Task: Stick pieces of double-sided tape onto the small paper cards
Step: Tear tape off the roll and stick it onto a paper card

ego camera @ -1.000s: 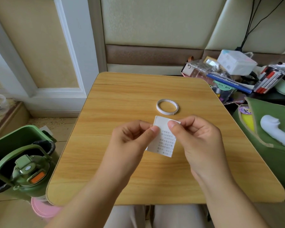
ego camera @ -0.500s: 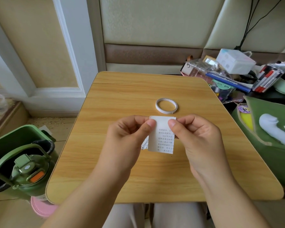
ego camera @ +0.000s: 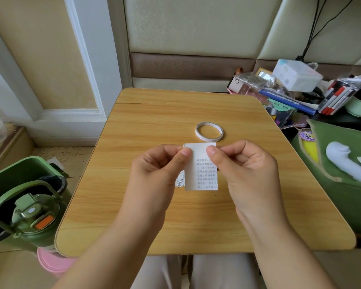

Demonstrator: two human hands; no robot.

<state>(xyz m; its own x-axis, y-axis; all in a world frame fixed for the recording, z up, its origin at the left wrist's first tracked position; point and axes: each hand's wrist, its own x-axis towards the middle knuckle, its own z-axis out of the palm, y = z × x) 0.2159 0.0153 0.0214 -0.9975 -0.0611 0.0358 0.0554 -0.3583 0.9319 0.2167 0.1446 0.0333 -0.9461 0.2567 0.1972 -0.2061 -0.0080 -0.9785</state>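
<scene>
I hold a small white paper card (ego camera: 200, 172) with printed text upright above the middle of the wooden table (ego camera: 146, 130). My left hand (ego camera: 154, 174) pinches its top left corner and my right hand (ego camera: 244, 170) pinches its top right corner. A second printed card (ego camera: 180, 182) peeks out behind the first, beside my left hand. A thin white roll of double-sided tape (ego camera: 209, 131) lies flat on the table just beyond the cards, touching neither hand.
A green bin (ego camera: 19, 174) and a green bottle with a handle (ego camera: 29, 217) stand on the floor at the left. A green pouch (ego camera: 342, 174) lies at the right, and clutter of pens and boxes (ego camera: 300, 90) sits at the back right.
The card turned from tilted to upright and now shows its text side. Both hands shifted slightly up with it, and a second card became visible behind.
</scene>
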